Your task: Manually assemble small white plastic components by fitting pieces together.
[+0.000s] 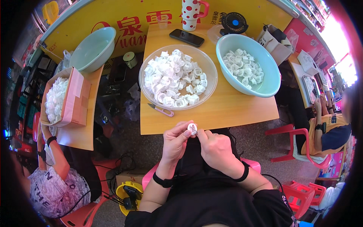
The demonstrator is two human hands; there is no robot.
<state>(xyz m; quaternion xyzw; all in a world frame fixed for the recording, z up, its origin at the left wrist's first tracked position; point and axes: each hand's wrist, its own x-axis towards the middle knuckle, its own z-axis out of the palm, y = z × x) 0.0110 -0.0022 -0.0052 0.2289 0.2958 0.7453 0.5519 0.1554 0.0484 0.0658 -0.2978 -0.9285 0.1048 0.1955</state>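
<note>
White piece [192, 129], before clear bowl [210, 72] | left hand [174, 142]: pinching it | right hand [218, 148]: curled, pinch uncertain | step: handwork, apparently | next: steadiness, presumably

a wood-coloured rectangular table [230, 113] spreads ahead of the fingers [204, 137], a smooth yellow wall panel [113, 13] beyond; speckled grey floor [261, 151] lies below them, bright white daylight [342, 49] far right.

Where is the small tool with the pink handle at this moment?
In the head view, the pink-handled tool lies on the wooden table, left of centre, between the clear bowl and the left hand.
</note>
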